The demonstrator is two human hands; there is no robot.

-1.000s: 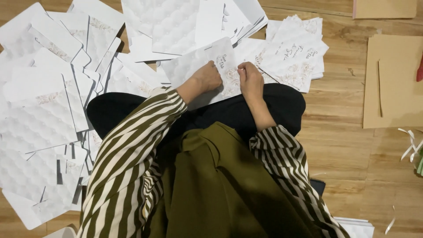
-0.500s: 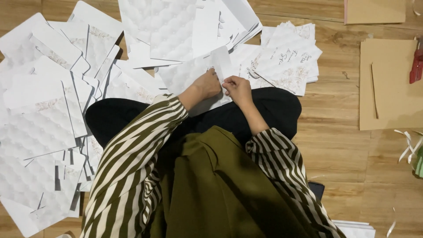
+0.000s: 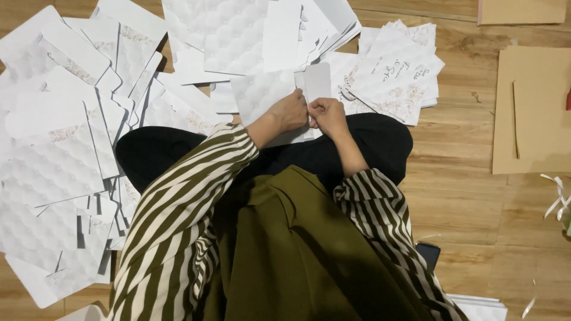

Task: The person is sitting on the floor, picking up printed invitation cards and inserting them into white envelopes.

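Two hands meet over one white quilted card sheet (image 3: 270, 95) on the lap: left hand (image 3: 289, 113) and right hand (image 3: 327, 116) each pinch its folded flap (image 3: 317, 82); many like sheets cover the wooden floor (image 3: 458, 178).

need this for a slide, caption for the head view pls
Seated on a wooden floor, left hand and right hand pinch a white quilted card amid scattered white cards.

I sit on a wooden floor (image 3: 464, 196) of warm brown planks, evenly lit. Brown cardboard sheets (image 3: 532, 113) lie flat to my right, another at the top edge (image 3: 520, 10). A small dark object (image 3: 429, 254), perhaps a phone, rests near my side. White ribbon scraps (image 3: 556, 199) curl at the right edge.
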